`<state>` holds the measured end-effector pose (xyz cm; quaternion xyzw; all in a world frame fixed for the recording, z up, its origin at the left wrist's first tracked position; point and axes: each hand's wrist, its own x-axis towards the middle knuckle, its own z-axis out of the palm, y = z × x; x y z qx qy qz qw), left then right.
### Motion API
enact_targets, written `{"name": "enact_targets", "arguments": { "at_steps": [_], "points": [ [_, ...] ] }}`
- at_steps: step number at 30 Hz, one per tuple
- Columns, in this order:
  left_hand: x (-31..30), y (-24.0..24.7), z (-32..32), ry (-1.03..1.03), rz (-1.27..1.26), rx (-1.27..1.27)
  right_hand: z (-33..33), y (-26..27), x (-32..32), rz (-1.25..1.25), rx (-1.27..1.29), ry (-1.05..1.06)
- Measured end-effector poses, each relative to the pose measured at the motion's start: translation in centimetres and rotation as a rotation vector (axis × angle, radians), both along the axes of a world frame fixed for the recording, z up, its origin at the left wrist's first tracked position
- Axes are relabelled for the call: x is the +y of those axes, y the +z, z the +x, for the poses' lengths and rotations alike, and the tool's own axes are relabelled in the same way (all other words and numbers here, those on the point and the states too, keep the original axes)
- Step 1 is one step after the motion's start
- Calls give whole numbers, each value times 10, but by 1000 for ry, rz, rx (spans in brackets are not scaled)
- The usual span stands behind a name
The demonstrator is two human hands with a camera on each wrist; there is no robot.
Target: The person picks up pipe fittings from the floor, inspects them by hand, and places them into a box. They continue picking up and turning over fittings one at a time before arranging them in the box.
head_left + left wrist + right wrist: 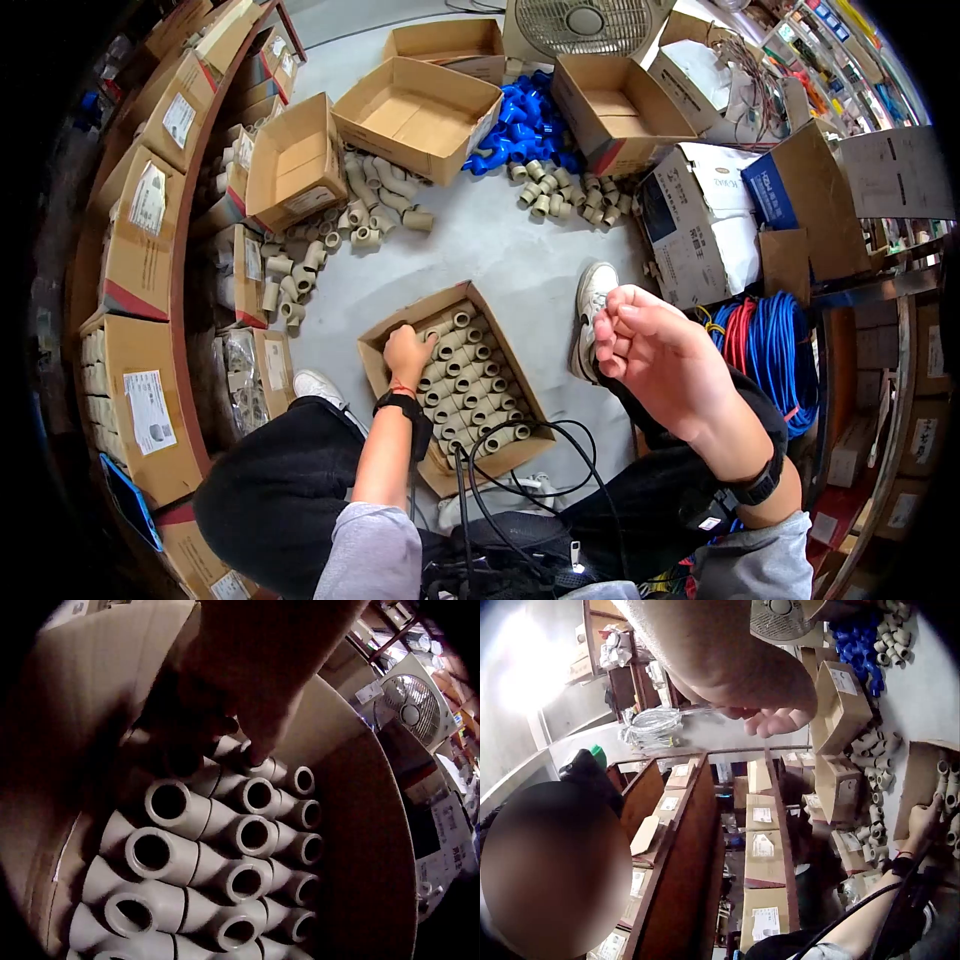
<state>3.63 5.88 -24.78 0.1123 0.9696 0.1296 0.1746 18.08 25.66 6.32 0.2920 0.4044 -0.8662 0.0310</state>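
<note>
A cardboard box (540,440) on the floor between the person's legs holds rows of beige pipe fittings (478,386). The left hand (408,356) reaches into its upper left corner, fingers down at the fittings; in the left wrist view the hand (225,697) is dark above the fittings (244,836), and whether it grips one is hidden. Raised over the right knee, palm up with fingers loosely bent, the right hand (665,355) holds nothing. The right wrist view shows that hand's fingers (781,721) bent and the left hand (922,819) at the box.
Loose beige fittings (368,222) and blue fittings (520,118) lie on the floor beyond the box, near open cartons (425,150) and a fan (585,28). Shelves with boxes (150,400) stand left. Black cables (590,450) cross the box's near edge. Blue coils (785,365) lie right.
</note>
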Motion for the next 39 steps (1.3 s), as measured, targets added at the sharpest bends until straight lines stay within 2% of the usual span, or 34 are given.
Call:
{"name": "enact_targets", "arguments": {
  "at_steps": [4,6,8,9,10,12,14,16,17,19,22,24,26,31,34,39],
  "points": [
    [-1,17,-4,-58,-29,-20,-12,-2,-7,32,10,60],
    [-1,33,-9,-97,-54,-117,-26,-4,-12,78,21,91],
    [-8,31,-18,-228,-38,-237,-45,-11,-15,146,18,150],
    [-11,32,-25,-292,19,-371,-56,-17,-18,173,19,181],
    [-16,36,-29,-374,117,-388,-68,-22,-22,203,21,213],
    [-25,50,-39,-299,226,-550,-92,-32,-31,249,-40,313],
    [-41,57,-47,-200,316,-468,-116,-52,-35,389,-76,471],
    [-60,66,-55,-60,402,-382,-143,-81,-32,654,-97,645],
    [-72,60,-60,-16,525,-374,-155,-94,-29,713,-125,684],
    [-92,57,-70,100,580,-304,-177,-117,-22,826,-188,757],
    [-109,44,-88,318,671,-282,-202,-145,-12,873,-197,677],
    [-107,27,-105,410,731,-229,-215,-166,-10,828,-164,597],
    [-98,9,-127,407,734,-222,-223,-185,-8,766,-160,543],
    [-58,-5,-169,401,732,-212,-240,-242,-11,594,-228,436],
    [-40,-8,-179,439,642,-211,-252,-275,-21,442,-229,378],
    [-29,-18,-194,321,610,-161,-276,-314,-47,307,-244,383]
  ]
}}
